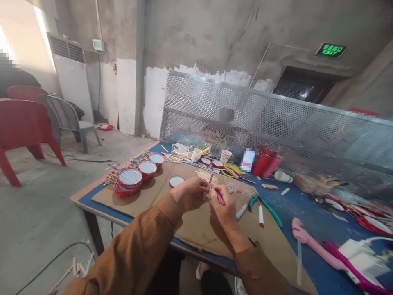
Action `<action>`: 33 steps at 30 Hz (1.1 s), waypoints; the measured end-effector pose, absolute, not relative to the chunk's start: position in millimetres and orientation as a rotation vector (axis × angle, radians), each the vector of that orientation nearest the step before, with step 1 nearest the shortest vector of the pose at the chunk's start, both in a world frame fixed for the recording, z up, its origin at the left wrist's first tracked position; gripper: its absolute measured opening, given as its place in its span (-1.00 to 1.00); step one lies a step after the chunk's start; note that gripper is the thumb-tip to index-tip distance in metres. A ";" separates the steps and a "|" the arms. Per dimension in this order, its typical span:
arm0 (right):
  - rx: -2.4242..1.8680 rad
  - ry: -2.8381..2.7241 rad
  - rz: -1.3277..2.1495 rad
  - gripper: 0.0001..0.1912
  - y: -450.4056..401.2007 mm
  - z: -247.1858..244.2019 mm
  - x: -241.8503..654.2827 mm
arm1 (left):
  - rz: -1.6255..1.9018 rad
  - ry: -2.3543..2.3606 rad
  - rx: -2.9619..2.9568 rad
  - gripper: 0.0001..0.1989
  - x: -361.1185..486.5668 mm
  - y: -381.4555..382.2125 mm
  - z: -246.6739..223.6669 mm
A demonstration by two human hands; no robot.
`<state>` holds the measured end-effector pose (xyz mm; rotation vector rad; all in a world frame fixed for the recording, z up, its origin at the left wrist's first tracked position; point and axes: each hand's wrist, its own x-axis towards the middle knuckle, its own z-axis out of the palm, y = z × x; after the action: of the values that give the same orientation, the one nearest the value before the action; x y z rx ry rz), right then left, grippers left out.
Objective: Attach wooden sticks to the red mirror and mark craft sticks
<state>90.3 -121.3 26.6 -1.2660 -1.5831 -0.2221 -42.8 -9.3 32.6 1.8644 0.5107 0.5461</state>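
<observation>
Above a brown cardboard sheet [147, 192] on a blue table, my left hand [190, 193] pinches a thin wooden craft stick [209, 183]. My right hand [222, 206] grips a short pink pen-like tool [220, 197], its tip close to the stick. Red-rimmed round drum-like frames [130, 178] lie stacked to the left, and a single one [176, 181] sits nearest my left hand. A pile of wooden sticks [207, 176] lies just beyond my hands. To the right are teal-handled pliers [260, 205] and a white marker with a red end [260, 216].
A pink glue gun [313, 246] and white power adapter [359, 258] lie at the lower right. Cups and a red bottle [262, 162] stand against a perforated metal panel [245, 119]. Plastic chairs [24, 131] stand on the concrete floor at the left.
</observation>
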 end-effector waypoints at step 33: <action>-1.275 -1.519 -0.180 -0.85 -122.1 28.8 89.2 | 0.446 0.525 2.010 -0.79 -48.3 -13.8 43.7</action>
<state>89.2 -122.1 28.8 -1.2748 -1.5192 -0.1802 -48.3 -13.8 43.7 2.0097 0.5249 0.4461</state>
